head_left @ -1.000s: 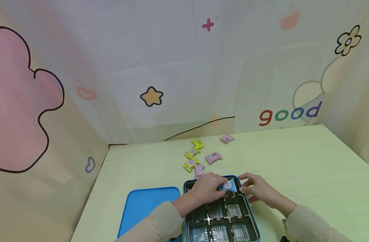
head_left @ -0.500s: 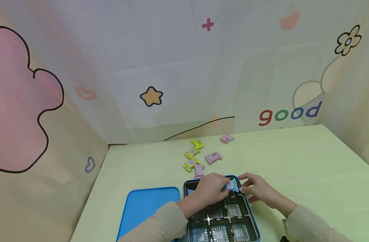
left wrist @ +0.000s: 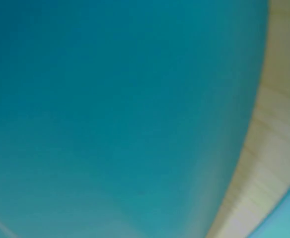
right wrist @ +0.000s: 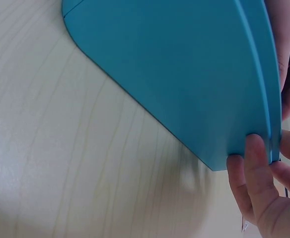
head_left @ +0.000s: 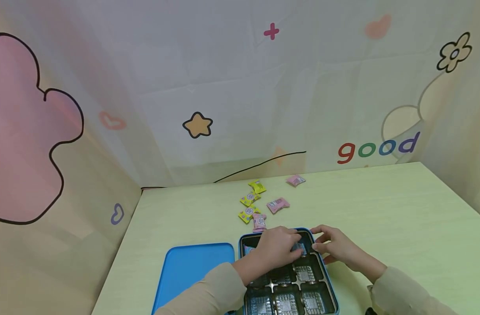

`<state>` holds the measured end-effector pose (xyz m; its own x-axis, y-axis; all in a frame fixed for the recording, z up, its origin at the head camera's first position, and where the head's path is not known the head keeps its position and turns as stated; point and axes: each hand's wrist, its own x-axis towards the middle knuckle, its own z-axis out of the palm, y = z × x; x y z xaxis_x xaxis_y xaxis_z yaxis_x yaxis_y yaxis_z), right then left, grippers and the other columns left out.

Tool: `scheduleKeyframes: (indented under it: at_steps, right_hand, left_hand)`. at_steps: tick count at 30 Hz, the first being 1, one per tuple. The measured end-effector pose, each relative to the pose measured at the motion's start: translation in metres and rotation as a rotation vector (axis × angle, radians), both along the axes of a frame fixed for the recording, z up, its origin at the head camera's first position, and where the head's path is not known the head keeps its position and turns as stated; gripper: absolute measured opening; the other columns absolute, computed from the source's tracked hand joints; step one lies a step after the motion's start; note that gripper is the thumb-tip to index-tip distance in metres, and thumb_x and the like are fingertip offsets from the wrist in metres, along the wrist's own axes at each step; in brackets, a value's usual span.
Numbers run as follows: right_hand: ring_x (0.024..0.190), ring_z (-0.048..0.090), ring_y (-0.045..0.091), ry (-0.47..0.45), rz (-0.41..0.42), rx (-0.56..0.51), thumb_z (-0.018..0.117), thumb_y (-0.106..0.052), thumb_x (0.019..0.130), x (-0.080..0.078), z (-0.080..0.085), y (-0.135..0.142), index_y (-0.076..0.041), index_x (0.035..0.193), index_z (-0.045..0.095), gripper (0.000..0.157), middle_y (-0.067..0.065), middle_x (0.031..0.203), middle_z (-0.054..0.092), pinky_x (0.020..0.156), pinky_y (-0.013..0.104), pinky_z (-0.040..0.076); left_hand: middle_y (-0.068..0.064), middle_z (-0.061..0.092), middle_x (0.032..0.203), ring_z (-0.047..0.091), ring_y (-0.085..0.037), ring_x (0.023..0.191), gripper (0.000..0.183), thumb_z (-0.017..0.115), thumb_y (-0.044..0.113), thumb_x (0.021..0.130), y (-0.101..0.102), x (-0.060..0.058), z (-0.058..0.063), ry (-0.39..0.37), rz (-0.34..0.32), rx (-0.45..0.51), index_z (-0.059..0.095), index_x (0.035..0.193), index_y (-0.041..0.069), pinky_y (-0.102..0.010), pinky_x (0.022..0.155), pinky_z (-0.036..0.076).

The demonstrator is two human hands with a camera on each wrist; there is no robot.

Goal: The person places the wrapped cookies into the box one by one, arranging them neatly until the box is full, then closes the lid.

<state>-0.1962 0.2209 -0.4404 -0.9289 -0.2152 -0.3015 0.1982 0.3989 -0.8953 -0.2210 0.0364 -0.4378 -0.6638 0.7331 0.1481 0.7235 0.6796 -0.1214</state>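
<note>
In the head view, a blue box (head_left: 331, 288) lined with a black divided tray sits at the table's near middle. My left hand (head_left: 277, 247) reaches over it, thumb and fingertips about a small blue wrapped candy (head_left: 301, 249) in the far right compartment; the hand partly covers the candy. Another blue wrapper (head_left: 248, 249) shows in the far left compartment. My right hand (head_left: 340, 247) holds the box at its far right corner. In the right wrist view, that hand's fingers (right wrist: 256, 171) press the outer wall while the thumb lies over the rim.
A blue lid (head_left: 196, 267) lies left of the box. Beyond the box are several yellow wrapped candies (head_left: 248, 214) and pink ones (head_left: 278, 205). A printed curtain (head_left: 240, 96) hangs behind the table. Blue surfaces fill most of the left wrist view.
My left hand has shifted slightly right with the blue candy, which now sits lower in the far right compartment. The right hand has stayed at the box's corner.
</note>
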Motion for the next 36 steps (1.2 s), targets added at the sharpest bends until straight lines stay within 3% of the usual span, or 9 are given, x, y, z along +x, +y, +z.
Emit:
scheduleKeyframes:
  at_steps: [17,26,36]
  right_hand:
    - [0.068,0.054,0.016,0.001,0.013,-0.015,0.052,-0.006,0.086,0.000,0.001,0.001,0.004,0.125,0.037,0.042,0.016,0.093,0.050,0.056,0.036,0.052]
    - [0.068,0.054,0.016,-0.002,0.008,-0.013,0.052,-0.006,0.086,-0.001,0.000,0.000,0.004,0.125,0.038,0.042,0.015,0.092,0.050,0.056,0.036,0.052]
    - [0.069,0.055,0.016,-0.001,0.016,-0.017,0.052,-0.006,0.087,-0.001,-0.001,0.001,0.004,0.125,0.037,0.042,0.016,0.093,0.050,0.057,0.037,0.052]
  left_hand:
    - [0.015,0.062,0.104,0.060,-0.003,0.085,0.030,0.048,0.049,0.085,-0.003,-0.001,-0.003,0.017,-0.009,0.005,0.062,0.103,0.029,-0.017,0.044,0.041]
    - [0.013,0.059,0.116,0.058,-0.004,0.100,0.037,0.048,0.048,0.085,-0.006,0.001,0.001,-0.023,-0.017,0.029,0.059,0.113,0.027,-0.018,0.059,0.050]
    - [0.006,0.055,0.124,0.055,-0.010,0.107,0.040,0.050,0.040,0.087,-0.015,-0.004,0.004,-0.094,-0.059,0.085,0.054,0.123,0.021,-0.020,0.073,0.051]
